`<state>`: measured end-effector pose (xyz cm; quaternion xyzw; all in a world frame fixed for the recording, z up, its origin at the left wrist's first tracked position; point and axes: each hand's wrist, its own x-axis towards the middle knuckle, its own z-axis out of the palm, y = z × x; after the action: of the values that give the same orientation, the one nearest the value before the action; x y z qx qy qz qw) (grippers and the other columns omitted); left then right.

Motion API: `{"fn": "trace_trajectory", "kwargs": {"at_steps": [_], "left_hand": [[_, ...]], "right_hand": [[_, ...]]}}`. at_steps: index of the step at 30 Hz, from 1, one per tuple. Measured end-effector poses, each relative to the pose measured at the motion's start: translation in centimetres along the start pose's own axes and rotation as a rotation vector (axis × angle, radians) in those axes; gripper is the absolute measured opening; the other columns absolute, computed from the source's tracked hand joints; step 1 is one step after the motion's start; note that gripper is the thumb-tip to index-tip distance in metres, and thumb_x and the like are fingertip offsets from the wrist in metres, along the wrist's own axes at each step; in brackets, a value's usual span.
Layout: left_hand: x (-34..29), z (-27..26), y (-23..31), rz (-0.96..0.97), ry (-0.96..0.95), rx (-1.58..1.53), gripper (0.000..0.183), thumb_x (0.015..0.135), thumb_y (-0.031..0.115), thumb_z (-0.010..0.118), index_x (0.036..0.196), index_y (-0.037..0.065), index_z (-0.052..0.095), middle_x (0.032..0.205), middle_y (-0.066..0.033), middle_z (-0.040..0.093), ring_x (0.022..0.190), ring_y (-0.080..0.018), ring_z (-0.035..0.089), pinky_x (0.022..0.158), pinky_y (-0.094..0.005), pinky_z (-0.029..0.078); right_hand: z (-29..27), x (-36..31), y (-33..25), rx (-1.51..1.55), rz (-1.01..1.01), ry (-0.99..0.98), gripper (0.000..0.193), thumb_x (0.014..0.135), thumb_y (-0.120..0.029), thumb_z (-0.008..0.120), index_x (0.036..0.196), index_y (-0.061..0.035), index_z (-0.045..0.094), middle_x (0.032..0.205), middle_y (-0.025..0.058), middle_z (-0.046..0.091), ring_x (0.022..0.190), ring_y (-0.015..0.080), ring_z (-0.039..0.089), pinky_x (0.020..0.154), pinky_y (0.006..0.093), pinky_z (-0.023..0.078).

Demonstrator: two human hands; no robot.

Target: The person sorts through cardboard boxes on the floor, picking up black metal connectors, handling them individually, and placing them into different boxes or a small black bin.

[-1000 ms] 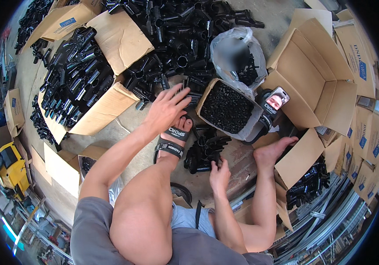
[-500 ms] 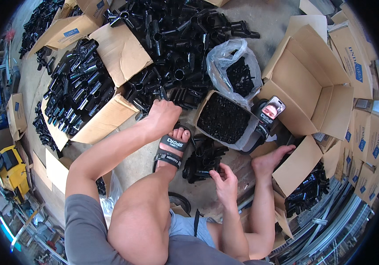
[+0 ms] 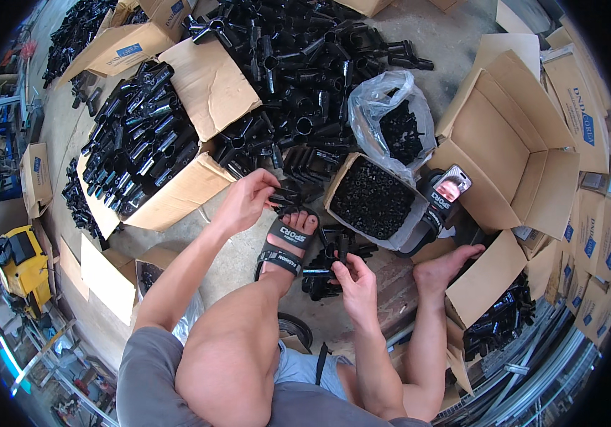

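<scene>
While the person works with both hands apart, twelve o'clock being straight ahead of them, I can see a few ways for trouble to start. Between eleven and twelve, the left hand (image 3: 248,199) pinches a dark piece (image 3: 287,192) by its end; a grip that shallow could let it drop onto the sandalled foot (image 3: 288,242) beside it. Between twelve and one, the right hand (image 3: 357,285) has thumb and fingers clamped on a black pipe (image 3: 317,272) over a small heap (image 3: 317,288); its slick side could make it slip and vanish among its lookalikes. Farther out near half past twelve, a knock from a stray wrist might spill the tub (image 3: 409,224). Toward one, the phone (image 3: 451,183), propped on a loose sandal (image 3: 430,213), could slide if nudged.

As for what everything's made of, the carton (image 3: 177,192) at eleven is dull brown cardboard, packed with glossy, round-mouthed tubes (image 3: 142,139). Near twelve, the big pile (image 3: 298,71) looks like the same hard, shiny stuff, stubby and branching. The tub's small rings (image 3: 373,199) look matt and grainy; behind it slumps a crinkled, see-through bag (image 3: 366,117). At one, an open box (image 3: 494,135) shows smooth, flat walls.
</scene>
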<state>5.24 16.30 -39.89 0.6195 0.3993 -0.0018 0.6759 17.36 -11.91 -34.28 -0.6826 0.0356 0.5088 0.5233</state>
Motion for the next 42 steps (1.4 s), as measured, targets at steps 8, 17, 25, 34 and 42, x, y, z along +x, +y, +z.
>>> {"fn": "trace_trajectory", "kwargs": {"at_steps": [8,17,25,34,42], "left_hand": [[-3.2,2.3,0.9,0.131,0.016,-0.365,0.026,0.101,-0.008,0.056,0.123,0.000,0.068,0.122,-0.0134,0.070,0.112,-0.0214,0.071,0.097,-0.0322,0.057],[-3.0,3.0,4.7,0.275,-0.268,-0.241,0.025,0.096,-0.013,0.060,0.108,0.002,0.076,0.122,-0.0150,0.072,0.114,-0.0248,0.071,0.101,-0.0344,0.055],[-3.9,3.3,5.9,0.369,-0.196,-0.134,0.025,0.095,-0.012,0.061,0.105,0.002,0.078,0.114,-0.0120,0.077,0.103,-0.0210,0.074,0.089,-0.0314,0.059],[-4.1,4.0,6.2,0.583,0.042,-0.014,0.021,0.092,-0.012,0.063,0.100,0.001,0.077,0.109,-0.0158,0.078,0.102,-0.0271,0.076,0.088,-0.0352,0.061],[-4.5,4.2,7.5,0.618,-0.134,0.091,0.033,0.084,-0.019,0.057,0.100,0.003,0.076,0.111,-0.0163,0.078,0.110,-0.0311,0.075,0.095,-0.0395,0.060]], "right_hand": [[2.0,0.7,-2.2,0.146,0.015,-0.061,0.040,0.105,-0.025,0.066,0.135,0.0026,0.063,0.112,0.0068,0.070,0.102,0.0135,0.066,0.084,0.0328,0.061],[3.5,3.8,-6.2,0.329,-0.086,-0.076,0.037,0.105,-0.026,0.067,0.130,0.0009,0.065,0.116,0.0063,0.073,0.102,0.0133,0.069,0.090,0.0319,0.058],[3.8,3.5,-5.7,0.277,-0.151,-0.003,0.031,0.103,-0.029,0.069,0.119,-0.0027,0.068,0.109,0.0032,0.073,0.095,0.0124,0.069,0.086,0.0308,0.058],[3.2,2.8,-6.1,0.553,-0.053,-0.135,0.040,0.108,-0.031,0.060,0.134,-0.0016,0.066,0.121,0.0082,0.073,0.104,0.0141,0.069,0.090,0.0307,0.059],[2.8,3.3,-6.3,0.577,-0.001,-0.213,0.038,0.107,-0.028,0.063,0.133,-0.0010,0.066,0.122,0.0088,0.073,0.105,0.0148,0.070,0.089,0.0300,0.059]]}}
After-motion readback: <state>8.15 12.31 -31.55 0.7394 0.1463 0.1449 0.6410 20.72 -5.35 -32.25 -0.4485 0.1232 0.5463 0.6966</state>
